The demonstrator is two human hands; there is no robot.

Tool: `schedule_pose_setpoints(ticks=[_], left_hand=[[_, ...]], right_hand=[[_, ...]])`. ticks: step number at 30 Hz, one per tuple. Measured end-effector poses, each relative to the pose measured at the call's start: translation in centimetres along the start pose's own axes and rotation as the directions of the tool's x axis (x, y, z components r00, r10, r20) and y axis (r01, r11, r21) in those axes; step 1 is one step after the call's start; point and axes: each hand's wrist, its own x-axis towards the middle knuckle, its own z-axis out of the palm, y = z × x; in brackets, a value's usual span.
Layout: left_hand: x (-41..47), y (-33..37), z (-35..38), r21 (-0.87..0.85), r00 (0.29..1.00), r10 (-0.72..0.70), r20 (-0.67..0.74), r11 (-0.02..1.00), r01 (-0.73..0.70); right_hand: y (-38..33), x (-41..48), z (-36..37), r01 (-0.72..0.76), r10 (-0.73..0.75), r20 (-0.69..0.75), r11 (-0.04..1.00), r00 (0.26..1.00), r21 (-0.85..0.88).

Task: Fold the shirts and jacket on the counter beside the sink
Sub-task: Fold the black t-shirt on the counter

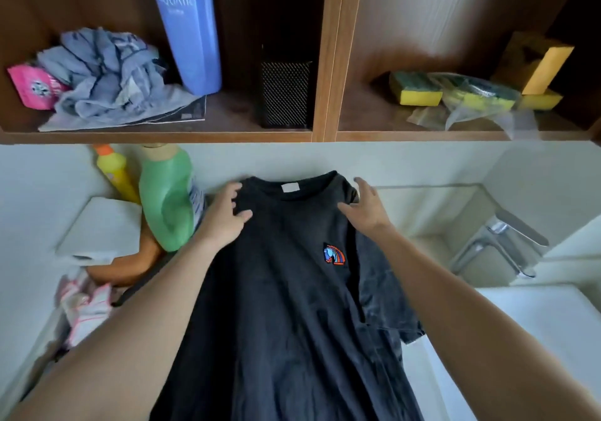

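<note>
A black T-shirt [286, 306] with a small orange and blue chest patch lies flat, front up, on the white counter [536, 316], collar towards the back wall. My left hand [224, 212] rests palm down on its left shoulder, fingers spread. My right hand [366, 205] lies on the right shoulder with fingers apart, holding nothing. The shirt's right sleeve [390, 303] sticks out towards the sink. Its left sleeve is hidden under my left forearm. No jacket is recognisable in view.
A green bottle [167, 196], a yellow bottle [117, 173], a white folded cloth [100, 225] and pink-white fabric [86, 306] crowd the counter's left. The sink with a chrome tap [497, 245] is at right. A wooden shelf [162, 135] overhead holds rags, sponges and a blue container.
</note>
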Motion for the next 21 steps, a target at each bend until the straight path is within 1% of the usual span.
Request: schedule_pose_setpoints(ticks=[2, 3, 4, 6, 7, 8, 11, 14, 15, 17, 19, 21], left_hand=[[-1.4, -3.0, 3.0, 0.149, 0.981, 0.022, 0.191, 0.988, -0.051], [-1.8, -4.4, 4.3, 0.230, 0.962, -0.001, 0.274, 0.971, -0.064], [-2.2, -5.8, 5.4, 0.330, 0.940, -0.044, 0.337, 0.941, -0.074], [-2.4, -8.3, 7.4, 0.536, 0.891, -0.167, 0.423, 0.838, -0.097], [-2.6, -9.2, 8.0, 0.603, 0.872, -0.217, 0.438, 0.791, -0.106], [-2.6, -9.9, 8.6, 0.633, 0.862, -0.244, 0.445, 0.766, -0.110], [-2.0, -11.0, 9.6, 0.658, 0.856, -0.273, 0.439, 0.746, -0.100], [-1.0, -11.2, 9.9, 0.667, 0.850, -0.286, 0.443, 0.739, -0.100], [-1.0, -11.3, 9.9, 0.666, 0.852, -0.283, 0.440, 0.739, -0.099], [-1.3, -11.3, 9.9, 0.666, 0.862, -0.273, 0.427, 0.740, -0.095], [-1.7, -10.9, 9.9, 0.678, 0.874, -0.275, 0.401, 0.731, -0.081], [-1.8, -9.7, 10.2, 0.683, 0.886, -0.292, 0.360, 0.730, -0.037]], right_hand=[[2.8, -0.6, 1.4, -0.049, 0.055, 0.055, 0.993, 0.997, -0.107], [4.1, -1.0, 1.8, -0.077, 0.086, 0.072, 0.989, 0.994, -0.124], [5.4, -1.3, 2.0, -0.113, 0.122, 0.072, 0.986, 0.990, -0.126], [8.0, -1.9, 1.9, -0.216, 0.226, 0.050, 0.965, 0.973, -0.149], [9.1, -2.3, 1.7, -0.269, 0.283, 0.055, 0.946, 0.958, -0.181], [10.2, -2.7, 1.7, -0.318, 0.339, 0.068, 0.923, 0.938, -0.216], [12.8, -3.1, 1.6, -0.420, 0.466, 0.101, 0.857, 0.879, -0.300], [14.1, -2.6, 0.2, -0.435, 0.488, 0.013, 0.789, 0.873, -0.433], [14.5, -2.4, -0.3, -0.425, 0.480, 0.007, 0.783, 0.877, -0.454], [15.0, -2.2, -1.0, -0.365, 0.445, 0.087, 0.818, 0.891, -0.444], [15.1, -2.8, -1.1, -0.315, 0.399, 0.181, 0.875, 0.899, -0.368], [14.8, -3.5, -1.1, -0.270, 0.331, 0.177, 0.915, 0.927, -0.298]])
